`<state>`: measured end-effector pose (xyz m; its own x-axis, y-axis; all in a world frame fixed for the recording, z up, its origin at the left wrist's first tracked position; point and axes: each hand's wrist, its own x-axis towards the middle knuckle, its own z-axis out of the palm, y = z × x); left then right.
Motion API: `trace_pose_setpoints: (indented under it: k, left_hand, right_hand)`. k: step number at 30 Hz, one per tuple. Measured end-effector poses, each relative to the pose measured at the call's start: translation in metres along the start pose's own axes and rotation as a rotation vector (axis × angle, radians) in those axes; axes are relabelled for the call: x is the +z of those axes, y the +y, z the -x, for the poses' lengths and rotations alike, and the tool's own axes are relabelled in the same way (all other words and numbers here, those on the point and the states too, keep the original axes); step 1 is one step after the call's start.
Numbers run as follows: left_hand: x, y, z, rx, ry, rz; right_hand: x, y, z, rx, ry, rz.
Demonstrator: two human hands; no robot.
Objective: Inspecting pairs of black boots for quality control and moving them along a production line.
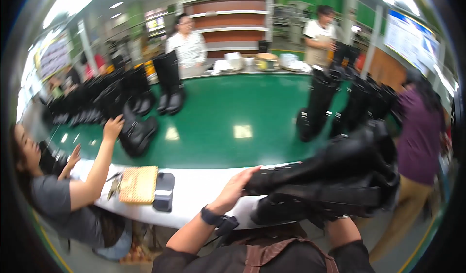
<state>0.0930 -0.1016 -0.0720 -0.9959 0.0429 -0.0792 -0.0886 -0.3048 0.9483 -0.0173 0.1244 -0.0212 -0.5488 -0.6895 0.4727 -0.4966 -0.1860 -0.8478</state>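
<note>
A pair of tall black boots [335, 176] lies tilted across in front of me, over the white strip of the table's near side. My left hand [235, 190] grips the pair at its left end, with fingers stretched along the black surface and the thumb hidden. Under the boots' right part comes my right forearm [342, 232]; the boots cover that hand and its fingers. A dark band [211, 216] circles my left wrist.
The green tabletop [233, 108] carries tall black boots [170, 81] and more boots [318, 103] on the right. A yellow textured block [139, 184] lies left of my hand. At left, a co-worker's hand [113, 127] touches a boot [138, 132]. Another person [420, 127] stands at right.
</note>
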Motion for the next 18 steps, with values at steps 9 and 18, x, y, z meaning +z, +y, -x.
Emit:
trace_pose_setpoints:
  k: [9,18]
  left_hand:
    - [0.021,-0.021,-0.005,0.411,-0.283,0.078]
    - [0.003,-0.004,0.002,0.584,0.007,-0.064]
  right_hand:
    - [0.024,-0.023,0.059,0.034,0.032,-0.295]
    - [-0.004,0.033,0.07,0.225,0.493,-0.029]
